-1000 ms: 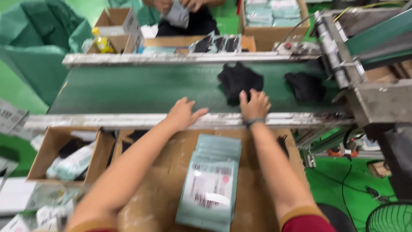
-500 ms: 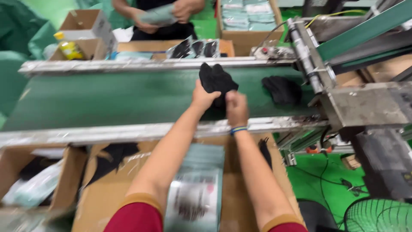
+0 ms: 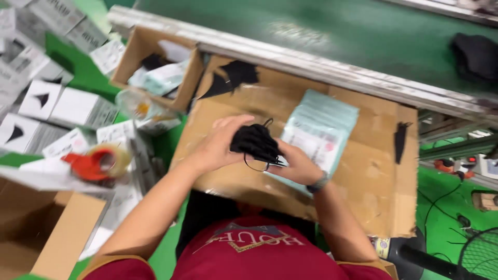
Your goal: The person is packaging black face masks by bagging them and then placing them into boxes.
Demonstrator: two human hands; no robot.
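Both hands gather a small stack of black face masks over the cardboard worktop.

Closest in, the left hand [image 3: 215,148] cups the black face masks [image 3: 255,142] from one side and the right hand [image 3: 296,165] pinches them from the other, fingers closed on the bundle, ear loops dangling below, which keeps the stack squared. The masks hover just above the cardboard worktop [image 3: 363,181], beside the pale green pouches [image 3: 321,129] lying ready there. Left of the worktop sits an orange tape dispenser [image 3: 98,163]; beyond it, an open carton [image 3: 155,70]; farthest off, the green conveyor belt [image 3: 321,36] carries another black bundle [image 3: 474,54].
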